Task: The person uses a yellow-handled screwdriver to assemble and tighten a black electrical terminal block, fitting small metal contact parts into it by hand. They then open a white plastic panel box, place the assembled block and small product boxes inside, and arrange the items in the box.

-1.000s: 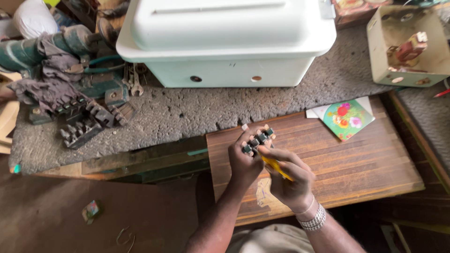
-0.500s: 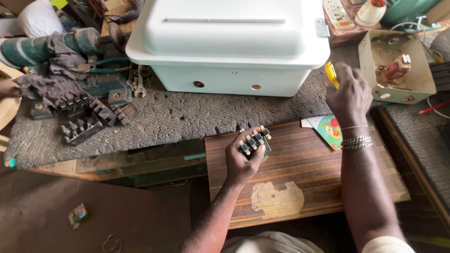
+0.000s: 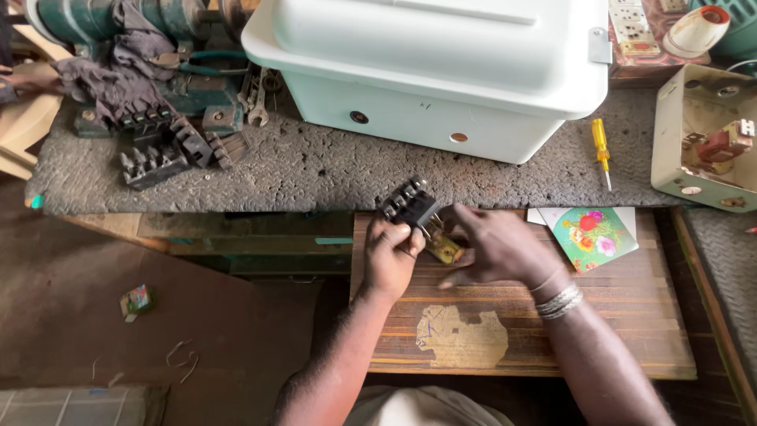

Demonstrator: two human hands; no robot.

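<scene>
Left of the big white plastic box (image 3: 441,71), dark terminal blocks (image 3: 162,150) lie on the grey worktop (image 3: 300,170). In front of the box, over the wooden board (image 3: 615,315), the left hand (image 3: 392,256) grips a black switch block (image 3: 408,203). The right hand (image 3: 497,246) is half open, fingers touching the block's brass-coloured underside. A yellow screwdriver (image 3: 602,148) lies just right of the box.
</scene>
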